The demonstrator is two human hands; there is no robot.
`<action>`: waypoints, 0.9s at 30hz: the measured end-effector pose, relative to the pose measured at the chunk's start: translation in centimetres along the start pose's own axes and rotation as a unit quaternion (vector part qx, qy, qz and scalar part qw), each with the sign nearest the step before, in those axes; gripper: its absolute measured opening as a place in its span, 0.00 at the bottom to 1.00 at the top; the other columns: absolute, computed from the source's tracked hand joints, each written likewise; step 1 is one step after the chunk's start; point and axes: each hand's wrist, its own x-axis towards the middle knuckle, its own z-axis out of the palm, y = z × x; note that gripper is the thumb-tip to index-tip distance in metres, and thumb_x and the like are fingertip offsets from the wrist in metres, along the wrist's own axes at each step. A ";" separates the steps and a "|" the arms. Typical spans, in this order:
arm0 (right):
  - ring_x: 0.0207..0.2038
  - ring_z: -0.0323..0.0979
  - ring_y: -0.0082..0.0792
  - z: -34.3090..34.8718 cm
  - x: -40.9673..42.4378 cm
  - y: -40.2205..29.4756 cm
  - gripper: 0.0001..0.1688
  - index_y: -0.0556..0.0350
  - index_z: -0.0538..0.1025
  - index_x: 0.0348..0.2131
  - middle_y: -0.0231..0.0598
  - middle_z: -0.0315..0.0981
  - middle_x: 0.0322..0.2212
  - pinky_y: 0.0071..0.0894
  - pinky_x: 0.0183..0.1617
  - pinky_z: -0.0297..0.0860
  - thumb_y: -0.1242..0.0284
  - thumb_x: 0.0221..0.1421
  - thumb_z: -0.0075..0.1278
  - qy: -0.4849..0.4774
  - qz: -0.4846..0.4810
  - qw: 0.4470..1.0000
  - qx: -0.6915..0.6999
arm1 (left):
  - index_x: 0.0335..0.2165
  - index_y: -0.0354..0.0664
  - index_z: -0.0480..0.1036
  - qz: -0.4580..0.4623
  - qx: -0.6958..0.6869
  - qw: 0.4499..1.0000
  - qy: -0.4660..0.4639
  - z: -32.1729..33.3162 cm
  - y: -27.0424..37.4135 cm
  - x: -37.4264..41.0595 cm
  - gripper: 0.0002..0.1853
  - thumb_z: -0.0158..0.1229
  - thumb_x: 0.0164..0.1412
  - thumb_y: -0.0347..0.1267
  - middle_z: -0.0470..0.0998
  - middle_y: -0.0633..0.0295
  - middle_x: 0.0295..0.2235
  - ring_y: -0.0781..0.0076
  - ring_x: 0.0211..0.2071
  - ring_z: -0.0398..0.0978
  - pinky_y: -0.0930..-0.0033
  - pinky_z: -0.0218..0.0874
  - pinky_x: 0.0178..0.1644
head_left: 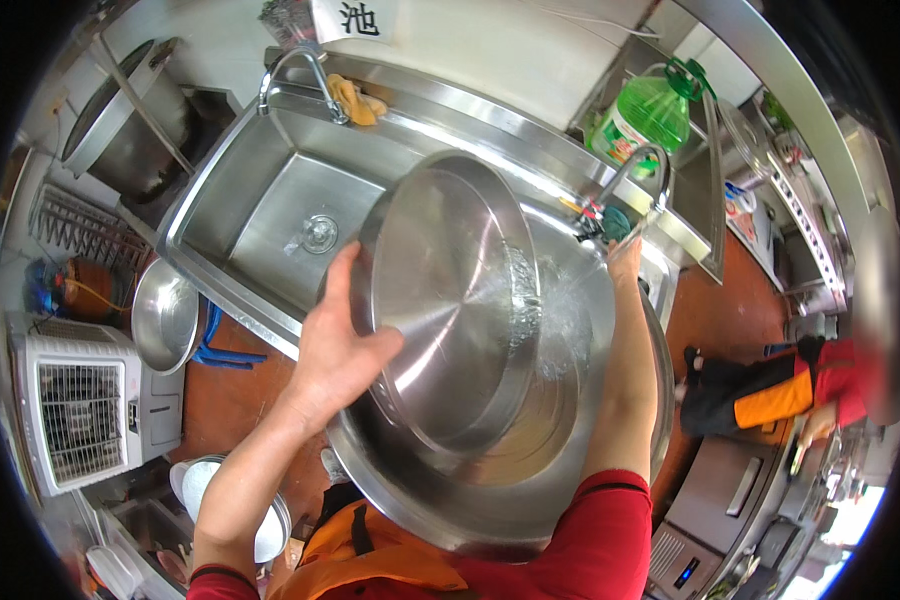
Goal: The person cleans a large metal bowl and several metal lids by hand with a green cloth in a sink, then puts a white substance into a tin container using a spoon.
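My left hand [341, 341] grips the near-left rim of a round stainless steel basin [450, 292], thumb inside and a finger along the outer wall. The basin is tilted to the right, with water at its lower right side. Beneath it sits a larger round steel basin [495, 510], resting over the right part of the sink. My right hand [625, 261] reaches up to the right faucet [656, 161], beside a dark green cloth or pad [615, 223]. Water sprays from there down toward the basins. My right fingers are partly hidden, so their hold cannot be made out.
The left sink bowl [300, 202] has a drain, a second faucet [300, 67] and yellow gloves or a cloth [354, 99] behind. A green detergent jug [645, 112] stands behind the right faucet. At right another person [780, 390] stands by counters. An air cooler [82, 405] stands left.
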 end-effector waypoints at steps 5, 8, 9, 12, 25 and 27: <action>0.37 0.75 0.44 1.8 0.1 -0.7 0.19 0.53 0.73 0.43 0.45 0.76 0.33 0.40 0.42 0.68 0.68 0.50 0.53 -0.148 0.153 0.976 0.034 | 0.61 0.43 0.48 -0.066 0.008 0.998 0.005 1.4 -1.2 -0.3 0.45 0.54 0.43 0.23 0.74 0.53 0.38 0.67 0.38 0.73 0.70 0.63 0.45; 0.36 0.75 0.44 1.5 -0.9 -3.3 0.12 0.56 0.79 0.30 0.44 0.77 0.29 0.42 0.40 0.69 0.66 0.52 0.52 -0.109 0.168 0.971 0.132 | 0.61 0.44 0.50 -0.070 0.007 0.997 0.021 1.5 -1.5 0.0 0.44 0.54 0.43 0.24 0.75 0.55 0.34 0.69 0.35 0.72 0.70 0.63 0.42; 0.36 0.75 0.45 0.5 -0.5 -4.2 0.13 0.57 0.79 0.27 0.45 0.77 0.29 0.42 0.40 0.69 0.65 0.52 0.52 -0.083 0.168 0.968 0.169 | 0.60 0.44 0.50 -0.059 0.007 0.998 0.026 1.3 -1.2 0.3 0.44 0.54 0.43 0.24 0.75 0.55 0.34 0.69 0.34 0.72 0.70 0.63 0.42; 0.36 0.75 0.47 2.0 0.2 -0.5 0.18 0.57 0.78 0.35 0.49 0.77 0.30 0.42 0.41 0.68 0.61 0.53 0.53 0.050 0.031 0.998 0.020 | 0.60 0.43 0.52 -0.061 -0.005 0.998 0.020 0.9 -0.3 0.7 0.43 0.53 0.42 0.23 0.75 0.55 0.34 0.69 0.35 0.72 0.71 0.63 0.42; 0.30 0.64 0.21 -5.4 -4.7 -8.8 0.11 0.60 0.76 0.35 0.25 0.69 0.26 0.21 0.37 0.60 0.77 0.48 0.53 -0.108 0.278 0.845 0.445 | 0.60 0.40 0.53 -0.052 -0.008 0.997 0.049 1.0 -3.2 0.6 0.41 0.52 0.43 0.24 0.72 0.59 0.31 0.73 0.31 0.70 0.73 0.62 0.38; 0.28 0.68 0.25 -7.2 -8.7 -8.0 0.09 0.59 0.77 0.32 0.34 0.72 0.24 0.26 0.34 0.65 0.77 0.46 0.53 -0.229 0.078 0.946 0.214 | 0.60 0.40 0.54 -0.051 -0.018 0.998 0.042 0.9 -2.9 0.9 0.41 0.52 0.44 0.24 0.73 0.58 0.32 0.72 0.32 0.71 0.73 0.62 0.39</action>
